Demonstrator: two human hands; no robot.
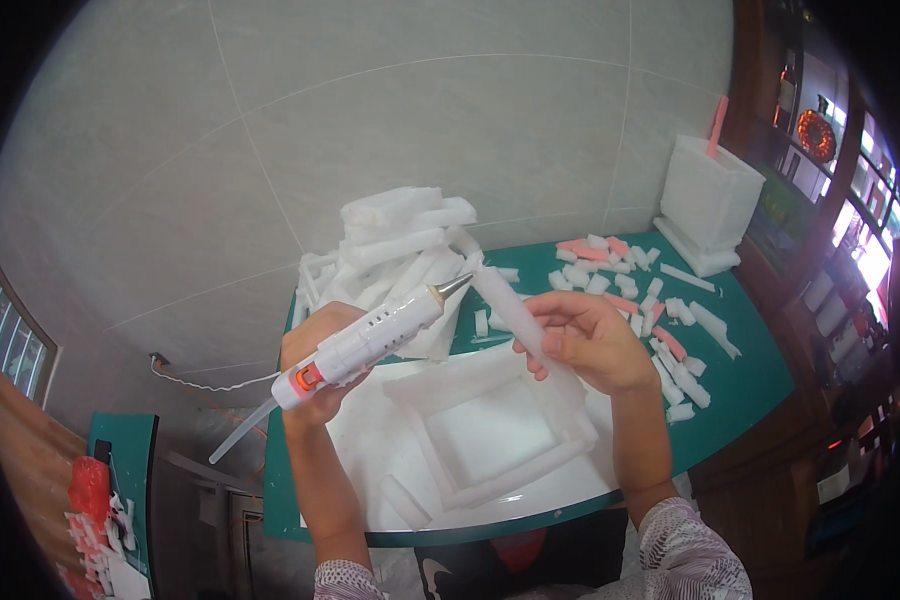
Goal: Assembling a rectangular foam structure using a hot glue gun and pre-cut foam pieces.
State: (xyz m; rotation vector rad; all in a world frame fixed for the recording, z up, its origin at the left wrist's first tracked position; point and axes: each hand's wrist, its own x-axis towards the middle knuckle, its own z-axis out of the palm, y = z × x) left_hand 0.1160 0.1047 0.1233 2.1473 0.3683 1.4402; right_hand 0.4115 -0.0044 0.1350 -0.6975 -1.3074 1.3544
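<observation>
My left hand (pixel 315 345) is closed around a white hot glue gun (pixel 375 338) with an orange switch; a clear glue stick (pixel 240 432) sticks out of its back end. The gun's metal nozzle points right, at the upper end of a white foam strip (pixel 507 305); whether they touch I cannot tell. My right hand (pixel 595 342) pinches that strip's lower end between thumb and fingers, holding it tilted above the table. Below both hands, a rectangular white foam frame (pixel 435 470) lies on a white board (pixel 355 445). A short loose foam strip (pixel 405 502) rests beside it.
A heap of white foam strips (pixel 400 240) stands at the back of the green table (pixel 750 370). Small white and pink foam pieces (pixel 620 265) are scattered right. A white foam box (pixel 710 190) stands far right by the wall. A white cord (pixel 210 385) runs to a wall socket.
</observation>
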